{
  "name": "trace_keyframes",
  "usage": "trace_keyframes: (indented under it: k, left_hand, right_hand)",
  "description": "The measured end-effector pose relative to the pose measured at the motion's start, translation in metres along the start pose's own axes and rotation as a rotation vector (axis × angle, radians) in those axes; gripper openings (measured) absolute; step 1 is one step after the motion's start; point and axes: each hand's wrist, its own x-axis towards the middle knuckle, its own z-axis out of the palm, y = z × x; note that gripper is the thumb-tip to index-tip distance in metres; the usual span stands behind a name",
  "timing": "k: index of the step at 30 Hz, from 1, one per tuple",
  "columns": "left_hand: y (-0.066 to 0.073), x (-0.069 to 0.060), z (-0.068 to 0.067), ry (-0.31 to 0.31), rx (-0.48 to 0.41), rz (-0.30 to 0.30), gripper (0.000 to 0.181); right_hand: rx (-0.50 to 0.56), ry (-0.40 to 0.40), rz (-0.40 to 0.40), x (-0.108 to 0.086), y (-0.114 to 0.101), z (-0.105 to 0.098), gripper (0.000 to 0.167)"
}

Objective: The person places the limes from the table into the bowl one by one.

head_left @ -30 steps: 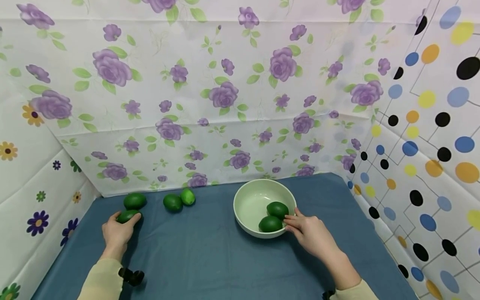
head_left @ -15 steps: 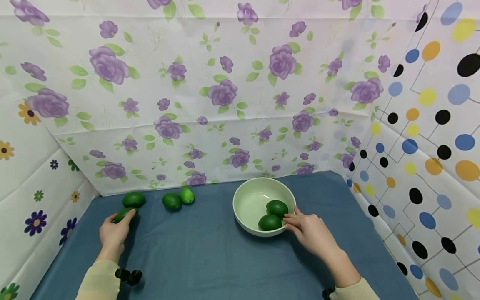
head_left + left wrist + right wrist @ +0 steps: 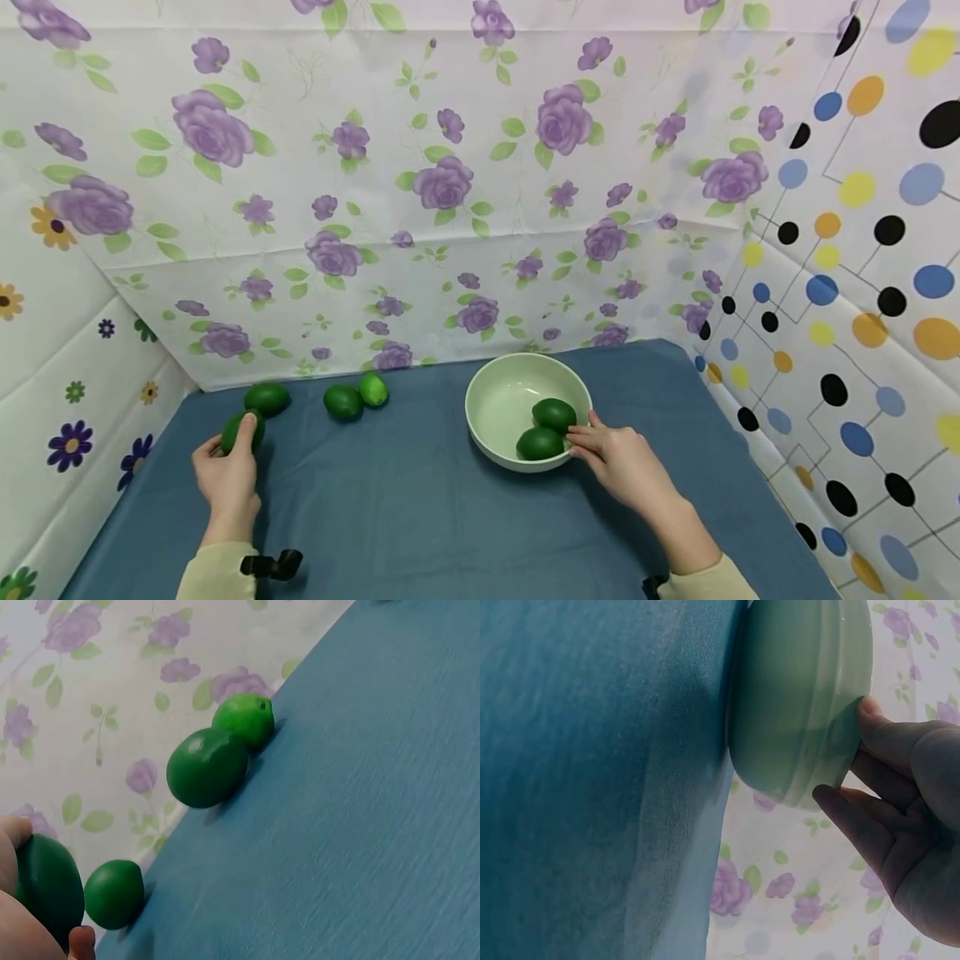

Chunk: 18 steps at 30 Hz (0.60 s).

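Note:
My left hand holds a dark green oval fruit at the left, fingers and thumb around it; the left wrist view shows it tipped upright. Just behind it another dark green fruit lies on the cloth. To the right, a dark green fruit sits beside a smaller, brighter lime-like fruit. My right hand grips the near right rim of a pale green bowl, fingertips over the edge and on the outer wall. Two dark green fruits rest inside the bowl.
A blue cloth covers the table. Behind it hangs a white sheet with purple flowers. Patterned sheets close off the left and the right, the right one dotted. A black wrist strap sits on my left sleeve.
My left hand has shifted slightly left and turned, tilting the held fruit more upright. The right hand stays on the bowl's rim, and the bowl and other fruits have not moved.

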Motion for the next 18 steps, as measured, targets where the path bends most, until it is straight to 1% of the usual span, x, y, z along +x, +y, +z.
trace_keyframes:
  k: [3, 5, 10, 13, 18]
  left_hand:
    - [0.003, -0.004, 0.004, -0.016, 0.008, 0.015, 0.079]
    - [0.003, -0.007, 0.006, -0.033, 0.004, 0.036, 0.08]
    - [0.004, -0.014, 0.014, -0.092, 0.006, 0.081, 0.075]
    - [0.005, -0.017, 0.018, -0.126, 0.016, 0.077, 0.072]
    - [0.007, -0.022, 0.023, -0.181, -0.004, 0.068, 0.069]
  right_hand:
    - [-0.004, 0.005, -0.004, 0.001, -0.002, 0.0, 0.032]
    - [-0.004, 0.007, -0.007, 0.0, -0.002, 0.0, 0.032]
    - [-0.001, 0.002, 0.003, 0.0, -0.003, 0.0, 0.031]
    - [-0.001, -0.002, 0.009, 0.0, -0.002, 0.0, 0.031]
    - [0.004, 0.0, 0.017, 0.0, -0.002, 0.0, 0.031]
